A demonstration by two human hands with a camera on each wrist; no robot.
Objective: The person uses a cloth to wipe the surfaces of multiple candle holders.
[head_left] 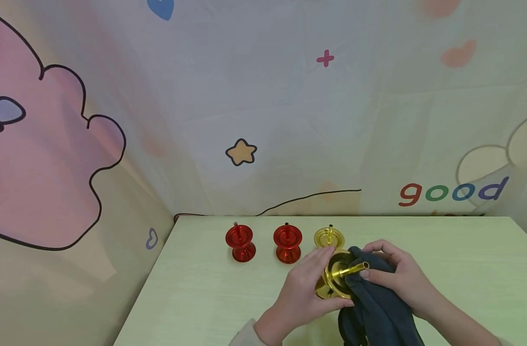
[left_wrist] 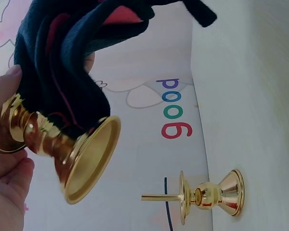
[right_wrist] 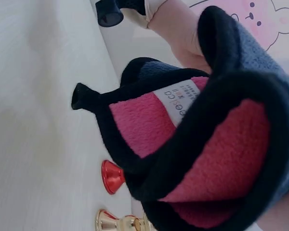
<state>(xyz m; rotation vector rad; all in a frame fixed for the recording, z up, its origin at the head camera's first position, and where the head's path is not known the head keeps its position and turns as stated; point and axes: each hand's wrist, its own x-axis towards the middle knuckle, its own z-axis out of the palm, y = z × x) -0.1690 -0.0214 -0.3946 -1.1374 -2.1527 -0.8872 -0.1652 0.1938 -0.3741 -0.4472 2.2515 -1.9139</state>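
Observation:
My left hand (head_left: 295, 298) grips a shiny gold candle holder (head_left: 326, 283) above the table, tilted with its thin tube pointing right. In the left wrist view, the flared base of this holder (left_wrist: 94, 161) faces away from the hand. A dark blue cloth (head_left: 377, 307) with a black edge is pinched between the fingers and thumb of my right hand (head_left: 403, 278). Part of the cloth lies against the dish of the held candle holder, and the rest hangs down. Pink lining (right_wrist: 226, 154) and a white label show in the right wrist view.
Behind the hands, a second gold candle holder (head_left: 329, 237) stands upright, partly hidden. Two red candle holders (head_left: 243, 252) stand to its left in the same row. The pale table (head_left: 194, 298) meets a printed fabric backdrop (head_left: 280, 120) at its far edge.

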